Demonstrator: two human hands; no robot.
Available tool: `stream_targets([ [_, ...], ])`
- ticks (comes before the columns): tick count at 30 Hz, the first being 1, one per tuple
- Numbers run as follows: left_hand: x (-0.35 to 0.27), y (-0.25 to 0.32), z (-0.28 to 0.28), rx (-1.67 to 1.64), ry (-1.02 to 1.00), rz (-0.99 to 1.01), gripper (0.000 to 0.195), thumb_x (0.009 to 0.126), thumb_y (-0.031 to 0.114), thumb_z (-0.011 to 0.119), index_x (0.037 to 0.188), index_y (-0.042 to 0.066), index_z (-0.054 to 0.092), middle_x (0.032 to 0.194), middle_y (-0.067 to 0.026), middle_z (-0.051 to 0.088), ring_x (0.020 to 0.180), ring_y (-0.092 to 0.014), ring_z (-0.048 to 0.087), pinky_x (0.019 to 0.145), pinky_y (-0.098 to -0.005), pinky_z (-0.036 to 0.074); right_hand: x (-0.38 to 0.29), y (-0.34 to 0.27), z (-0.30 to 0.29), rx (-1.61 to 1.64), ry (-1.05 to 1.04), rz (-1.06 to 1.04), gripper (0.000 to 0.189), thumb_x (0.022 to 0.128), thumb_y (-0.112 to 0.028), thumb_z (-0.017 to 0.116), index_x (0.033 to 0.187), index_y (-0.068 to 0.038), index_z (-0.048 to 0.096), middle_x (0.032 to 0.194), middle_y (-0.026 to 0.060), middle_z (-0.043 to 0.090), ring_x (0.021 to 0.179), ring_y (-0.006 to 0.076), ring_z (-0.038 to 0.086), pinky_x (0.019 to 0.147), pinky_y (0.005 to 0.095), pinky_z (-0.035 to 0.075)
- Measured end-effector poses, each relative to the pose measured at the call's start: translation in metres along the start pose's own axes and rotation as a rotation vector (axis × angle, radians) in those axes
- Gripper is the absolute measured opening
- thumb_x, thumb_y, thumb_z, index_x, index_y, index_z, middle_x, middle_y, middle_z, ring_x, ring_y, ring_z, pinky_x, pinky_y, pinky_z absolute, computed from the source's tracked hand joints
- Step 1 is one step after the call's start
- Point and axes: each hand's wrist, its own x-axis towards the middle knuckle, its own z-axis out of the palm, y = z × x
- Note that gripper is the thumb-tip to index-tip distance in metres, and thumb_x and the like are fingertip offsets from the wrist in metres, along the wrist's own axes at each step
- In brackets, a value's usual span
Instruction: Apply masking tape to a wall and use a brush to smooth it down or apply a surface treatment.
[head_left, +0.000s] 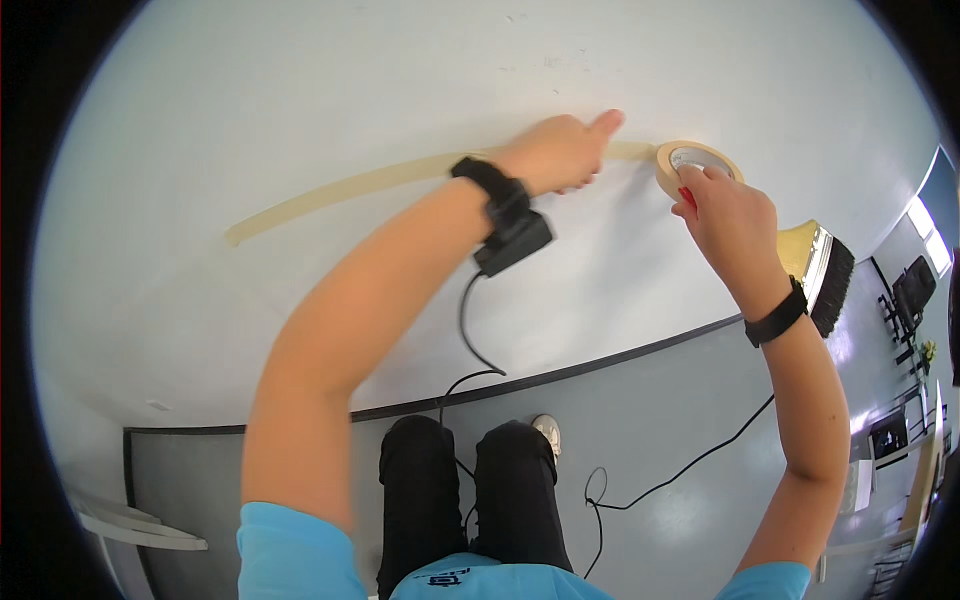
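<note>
A strip of pale masking tape (352, 187) runs across the white wall (420, 90), from a free end at the left to the tape roll (664, 169) at the right. My left hand (562, 154) lies over the strip a little left of the roll, thumb stretched out, slightly blurred. My right hand (727, 214) grips the roll, with fingers in its core. A wide brush (806, 259) with yellowish handle, metal band and black bristles shows behind my right hand and wrist; how it is held is hidden. Something red shows between the right fingers.
Black straps are on both wrists, the left with a black box (514, 244) and cable (463, 322). Another cable (675, 476) trails over the grey floor (660, 420). A dark baseboard (585, 366) edges the wall. Chairs (913, 289) and tables stand far right; a white slatted object (142, 529) is lower left.
</note>
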Motion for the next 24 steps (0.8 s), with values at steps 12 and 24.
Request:
stream_targets([
  [12, -0.129, -0.087, -0.117, 0.004, 0.392, -0.228, 0.063, 0.094, 0.058, 0.049, 0.084, -0.001, 0.07, 0.079, -0.0084, 0.072, 0.078, -0.016, 0.069, 0.069, -0.0277, 0.051, 0.005, 0.018, 0.016, 0.112, 0.033, 0.049, 0.027, 0.078, -0.023, 0.074, 0.101, -0.012, 0.065, 0.086, 0.0034, 0.066, 0.072, 0.0261, 0.064, 0.059, 0.035, 0.051],
  [24, -0.112, -0.13, -0.05, 1.266, 0.5, 0.594, 0.065, 0.092, 0.041, 0.058, 0.146, 0.01, 0.039, 0.155, -0.0012, 0.033, 0.141, -0.019, 0.031, 0.114, -0.0404, 0.029, 0.003, 0.007, -0.022, 0.111, -0.091, 0.024, 0.026, 0.077, -0.025, 0.075, 0.097, -0.012, 0.067, 0.086, 0.0042, 0.064, 0.073, 0.028, 0.063, 0.063, 0.0366, 0.05],
])
